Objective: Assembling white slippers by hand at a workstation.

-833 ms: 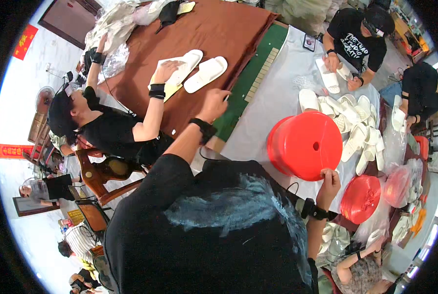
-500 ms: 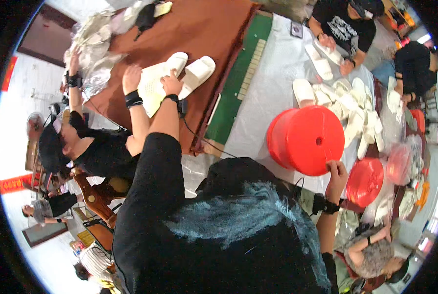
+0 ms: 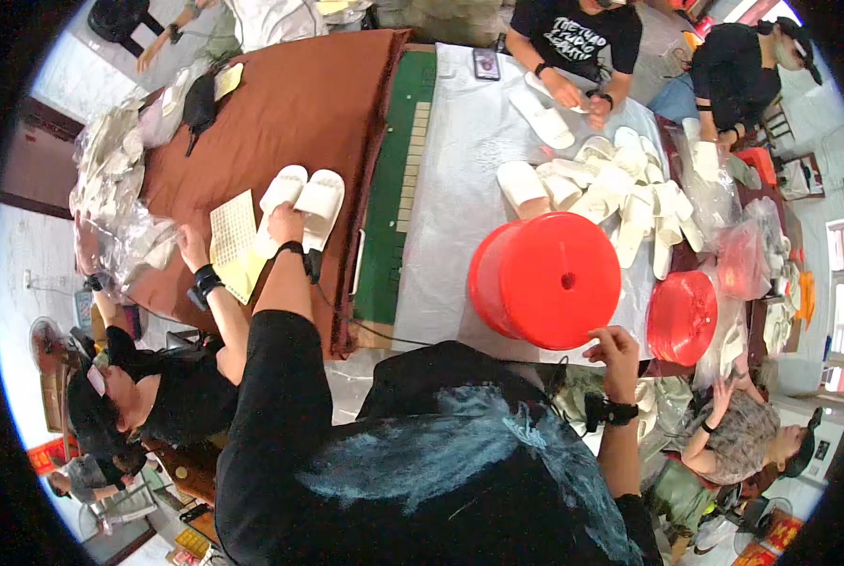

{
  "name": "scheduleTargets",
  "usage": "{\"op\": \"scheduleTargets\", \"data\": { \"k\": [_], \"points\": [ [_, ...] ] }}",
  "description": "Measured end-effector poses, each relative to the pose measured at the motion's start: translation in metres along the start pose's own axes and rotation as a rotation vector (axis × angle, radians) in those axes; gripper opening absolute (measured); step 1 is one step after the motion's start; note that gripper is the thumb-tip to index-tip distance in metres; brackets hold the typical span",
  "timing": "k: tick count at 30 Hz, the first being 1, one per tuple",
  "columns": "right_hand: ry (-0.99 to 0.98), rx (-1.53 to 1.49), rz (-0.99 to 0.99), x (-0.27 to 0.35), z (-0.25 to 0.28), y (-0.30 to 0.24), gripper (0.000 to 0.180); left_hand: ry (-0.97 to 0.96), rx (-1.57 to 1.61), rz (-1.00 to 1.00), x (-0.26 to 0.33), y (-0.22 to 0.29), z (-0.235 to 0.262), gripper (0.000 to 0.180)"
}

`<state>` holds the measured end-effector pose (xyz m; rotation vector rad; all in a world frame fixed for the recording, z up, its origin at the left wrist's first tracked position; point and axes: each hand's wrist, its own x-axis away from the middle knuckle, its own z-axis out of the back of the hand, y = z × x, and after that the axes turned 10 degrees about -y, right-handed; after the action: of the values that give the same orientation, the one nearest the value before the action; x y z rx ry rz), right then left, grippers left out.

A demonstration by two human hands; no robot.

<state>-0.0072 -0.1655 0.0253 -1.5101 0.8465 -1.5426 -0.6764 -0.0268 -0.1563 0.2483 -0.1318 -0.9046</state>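
My left hand point(image 3: 286, 224) is closed on the heel end of a white slipper point(image 3: 283, 189), on the brown cloth of the left table. Its mate, a second white slipper point(image 3: 320, 203), lies close against it on the right. A pale yellow sheet with a grid of small marks point(image 3: 234, 229) lies just left of my hand. My right hand point(image 3: 616, 357) is raised by the lower right rim of a red plastic stool point(image 3: 559, 278), with thumb and fingertips pinched together. Whatever is between those fingertips is too small to make out.
White slippers point(image 3: 634, 203) are heaped behind the stool, where a co-worker point(image 3: 577, 42) handles more. Another red stool point(image 3: 683, 316) stands right. At left, a co-worker's hand point(image 3: 193, 247) is beside a clear plastic bag point(image 3: 120, 231). A phone point(image 3: 486, 64) lies on the white sheeting.
The whole view has shifted. The left co-worker's hand has moved from beside the slippers toward the plastic bag. My left hand stays at the slippers and my right hand stays pinched by the stool.
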Motion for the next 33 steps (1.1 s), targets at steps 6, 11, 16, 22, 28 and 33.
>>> {"op": "scheduleTargets", "data": {
  "k": [6,11,16,22,28,33],
  "points": [
    [-0.006,-0.055,-0.031,-0.002,0.004,-0.001,0.018,0.253,0.130,-0.223,0.032,0.014,0.031,0.023],
    [0.055,0.016,0.190,-0.006,0.029,-0.001,0.018,0.186,0.370,-0.378,0.099,0.091,0.091,0.022],
    [0.145,-0.011,0.355,-0.010,0.055,-0.021,0.019,0.131,0.524,-0.568,0.196,0.186,0.120,0.024],
    [0.242,-0.010,0.599,-0.012,0.075,-0.024,0.017,-0.087,0.698,-0.618,0.312,0.303,0.120,0.025],
    [-0.097,0.070,0.573,-0.003,0.069,-0.034,0.017,-0.201,0.686,-0.592,0.357,0.368,0.077,0.030],
    [-0.186,0.192,0.576,-0.050,0.065,-0.020,0.016,-0.287,0.634,-0.693,0.390,0.394,0.066,0.034]
  ]
}}
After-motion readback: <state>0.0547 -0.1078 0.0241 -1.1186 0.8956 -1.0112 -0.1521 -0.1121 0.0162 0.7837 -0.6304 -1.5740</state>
